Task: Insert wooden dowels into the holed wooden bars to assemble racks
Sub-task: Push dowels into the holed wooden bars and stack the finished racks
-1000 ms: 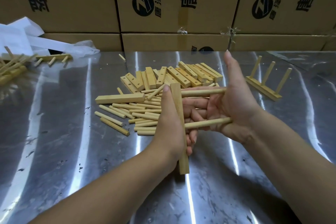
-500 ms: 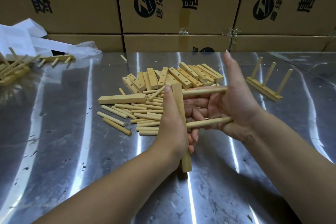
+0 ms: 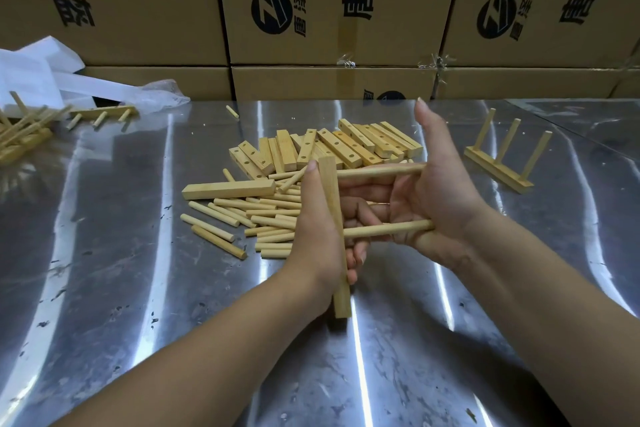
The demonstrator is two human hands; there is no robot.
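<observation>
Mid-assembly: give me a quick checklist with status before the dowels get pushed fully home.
1. Left hand grips bar: ok.
2. Right hand backs both dowel ends: ok.
3. Upper dowel meets bar: ok; depth cannot tell.
4. Lower dowel meets bar: ok; depth cannot tell.
5. Third dowel between them: cannot tell, fingers hide it.
6. Spare dowels on table: ok.

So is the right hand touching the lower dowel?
Touching. The head view shows the right hand with its palm pressed against the end of the lower dowel.
</observation>
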